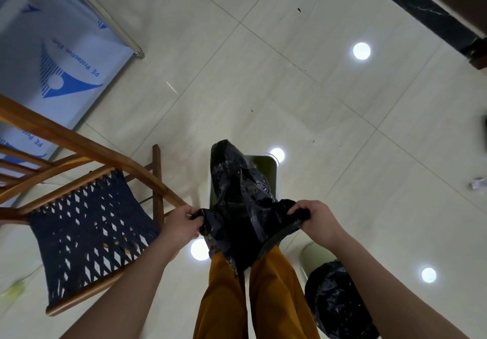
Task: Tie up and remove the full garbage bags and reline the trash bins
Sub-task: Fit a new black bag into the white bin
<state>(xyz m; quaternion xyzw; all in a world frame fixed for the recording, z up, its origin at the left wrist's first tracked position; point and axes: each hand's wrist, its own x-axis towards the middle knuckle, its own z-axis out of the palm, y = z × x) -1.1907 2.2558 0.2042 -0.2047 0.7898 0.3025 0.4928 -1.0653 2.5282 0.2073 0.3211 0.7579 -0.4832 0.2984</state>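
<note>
While both hands pinched bunched edges of the black bag (239,201), left hand (181,224) on one side and right hand (315,218) on the other, the bag hung between them over the open bin (266,162); judged best to spread the mouth evenly before lowering it in. Second bagged bin (336,299) stood near, right

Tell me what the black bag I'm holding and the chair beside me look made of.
Black garbage bag: thin glossy plastic film, judging by its crinkles and highlights. Brown chair: varnished wood frame by its grain-coloured sheen; its dark blue woven seat looks like cord or webbing, with open gaps.
</note>
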